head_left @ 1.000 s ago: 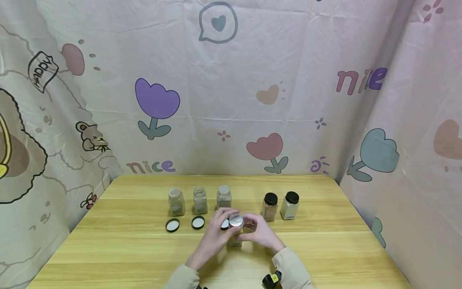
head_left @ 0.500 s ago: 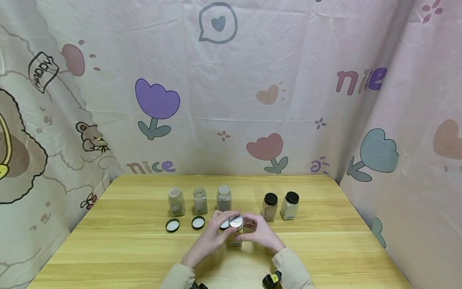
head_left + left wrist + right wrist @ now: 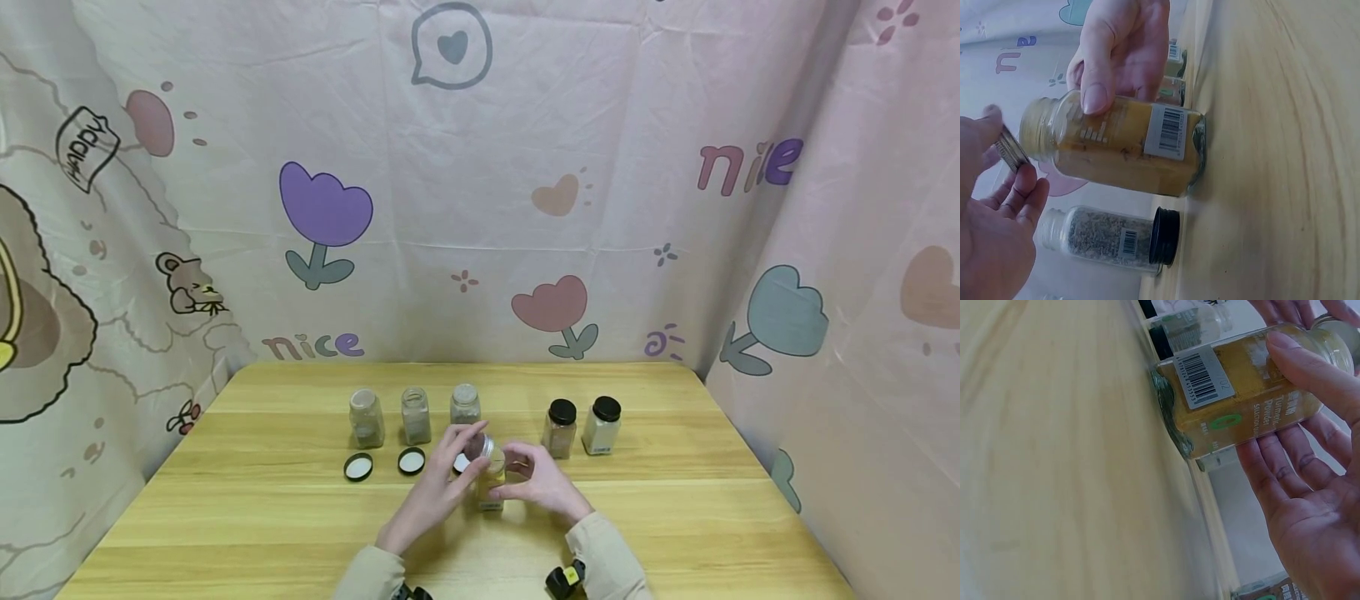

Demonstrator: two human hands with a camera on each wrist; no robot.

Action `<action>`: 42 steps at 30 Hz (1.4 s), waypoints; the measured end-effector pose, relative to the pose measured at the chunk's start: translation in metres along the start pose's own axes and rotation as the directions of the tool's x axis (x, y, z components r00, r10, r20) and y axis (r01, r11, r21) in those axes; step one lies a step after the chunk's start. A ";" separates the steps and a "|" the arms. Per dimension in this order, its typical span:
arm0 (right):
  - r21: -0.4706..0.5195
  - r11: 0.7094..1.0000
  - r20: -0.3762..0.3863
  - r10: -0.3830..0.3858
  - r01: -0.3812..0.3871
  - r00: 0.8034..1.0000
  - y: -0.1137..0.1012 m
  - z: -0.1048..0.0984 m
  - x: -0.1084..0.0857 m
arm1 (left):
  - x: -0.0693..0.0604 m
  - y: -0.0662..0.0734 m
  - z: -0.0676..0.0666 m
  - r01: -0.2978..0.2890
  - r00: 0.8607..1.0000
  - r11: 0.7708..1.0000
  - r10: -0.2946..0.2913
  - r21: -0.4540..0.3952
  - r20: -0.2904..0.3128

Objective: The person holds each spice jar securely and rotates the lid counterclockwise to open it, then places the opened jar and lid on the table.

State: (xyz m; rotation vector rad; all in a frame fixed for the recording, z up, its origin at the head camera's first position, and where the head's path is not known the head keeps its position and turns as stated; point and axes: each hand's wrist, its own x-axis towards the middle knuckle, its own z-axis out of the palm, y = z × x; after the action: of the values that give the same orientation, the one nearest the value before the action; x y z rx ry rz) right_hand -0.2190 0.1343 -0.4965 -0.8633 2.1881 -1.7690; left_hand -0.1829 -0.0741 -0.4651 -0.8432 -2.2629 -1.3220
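A square glass jar of turmeric powder [image 3: 1247, 394] stands upright on the table, filled with yellow-brown powder. My right hand [image 3: 546, 482] grips its body, the thumb on the near side. In my left hand [image 3: 433, 483] is a silver screw lid [image 3: 1011, 149], pinched at its rim between thumb and fingers. The lid is tilted and held just off the jar's mouth, as the left wrist view shows. Behind my left hand lies a black lid with a white inside [image 3: 461, 463], partly hidden, in front of a jar of grey grains [image 3: 1110, 234].
At the back left stand two more glass jars without black lids [image 3: 366, 419], with black-rimmed lids [image 3: 358, 467] lying before them. Two jars with black caps [image 3: 561, 428] stand at the right. The wooden table [image 3: 225, 517] ends at a patterned cloth [image 3: 450, 208].
The silver lid, earlier on the jar's mouth, has come off and tilted up and left with my left hand. My right hand keeps holding the jar in place.
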 end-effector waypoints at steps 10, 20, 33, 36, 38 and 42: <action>-0.002 0.999 0.019 0.044 -0.044 0.999 -0.003 -0.008 -0.002 | 0.000 -0.001 -0.005 0.119 0.993 0.990 -0.119 -0.069 0.014; -0.022 0.998 -0.037 0.055 -0.055 0.998 -0.001 -0.016 -0.003 | 0.001 -0.004 -0.007 0.201 0.977 0.960 -0.211 -0.197 -0.035; -0.082 0.991 -0.145 0.097 -0.109 0.985 -0.005 -0.017 -0.004 | -0.001 -0.005 -0.007 0.318 0.948 0.937 -0.316 -0.146 0.035; -0.105 0.988 -0.172 0.095 -0.114 0.981 -0.004 -0.017 -0.003 | -0.001 -0.006 -0.005 0.333 0.943 0.937 -0.330 -0.107 0.042; -0.125 0.986 -0.188 0.086 -0.111 0.978 -0.004 -0.017 -0.002 | -0.001 -0.007 -0.004 0.339 0.941 0.936 -0.336 -0.093 0.047; -0.159 0.982 -0.220 0.064 -0.101 0.973 -0.003 -0.016 0.003 | -0.002 -0.010 -0.002 0.349 0.936 0.933 -0.342 -0.084 0.085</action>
State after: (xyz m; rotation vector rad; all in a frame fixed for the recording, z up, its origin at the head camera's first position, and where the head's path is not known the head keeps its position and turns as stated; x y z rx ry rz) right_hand -0.2280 0.1455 -0.4887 -0.6271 2.5024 -1.7276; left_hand -0.1878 -0.0799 -0.4721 -0.5411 -2.5027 -1.5874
